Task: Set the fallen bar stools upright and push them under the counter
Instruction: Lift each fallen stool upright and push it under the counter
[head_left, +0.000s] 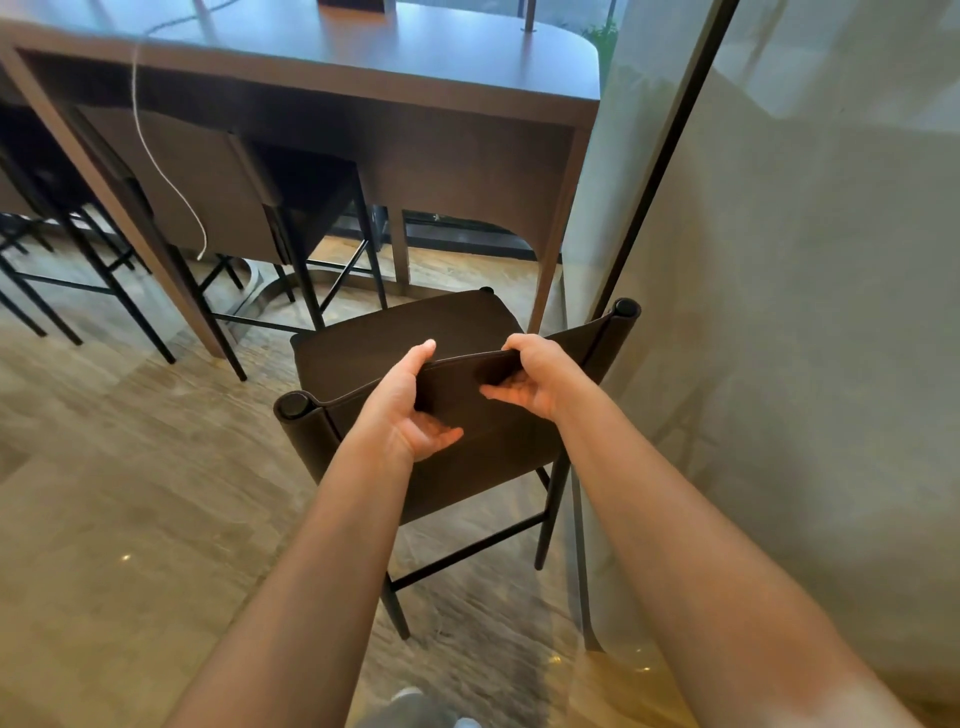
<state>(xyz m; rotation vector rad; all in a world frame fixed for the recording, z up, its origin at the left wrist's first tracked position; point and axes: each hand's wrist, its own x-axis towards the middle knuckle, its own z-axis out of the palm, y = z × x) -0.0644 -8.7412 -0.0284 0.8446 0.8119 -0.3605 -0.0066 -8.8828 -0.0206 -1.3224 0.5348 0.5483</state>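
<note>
Soft daylight comes from beyond the desk (426, 57), laying a pale bluish sheen on its top; beneath it the recess lies in deep shadow; the floor (119, 493) shows streaky motion blur; the glass panel (810, 291) at right carries milky reflections; straight lines bow toward the wide-angle edges.

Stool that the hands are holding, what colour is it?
The stool is dark brown, with thin black legs; the head view shows it best.
</note>
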